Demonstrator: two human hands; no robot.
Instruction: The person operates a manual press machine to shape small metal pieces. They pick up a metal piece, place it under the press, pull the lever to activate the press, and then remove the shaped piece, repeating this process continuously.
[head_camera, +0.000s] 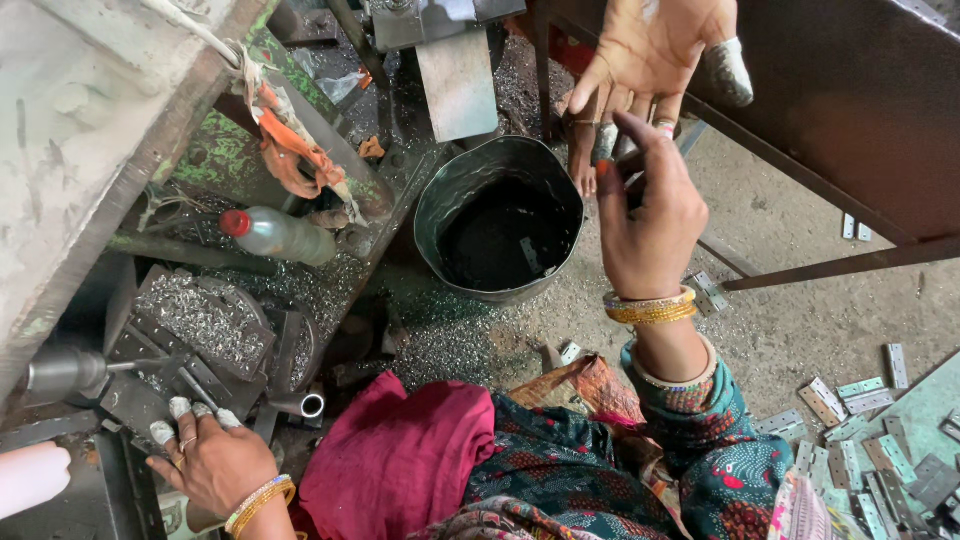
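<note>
My left hand (215, 462) lies at the bottom left, its taped fingertips spread on the edge of a dark metal fixture (205, 325) covered in shavings. A drill chuck (68, 372) with its bit points at that fixture from the left. My right hand (648, 215), with bangles at the wrist, is raised in the middle, seen from the back. Its fingers curl and one points up. Whether it holds anything is hidden. Just above it another person's hand (655, 45) is held palm open, with a taped thumb.
A black metal bucket (440, 205) of dark liquid stands on the floor in the centre. A plastic bottle with a red cap (280, 236) and an orange rag (290, 150) lie on the machine. Several small hinges (850, 395) are scattered at the right, beneath a dark metal table (850, 100).
</note>
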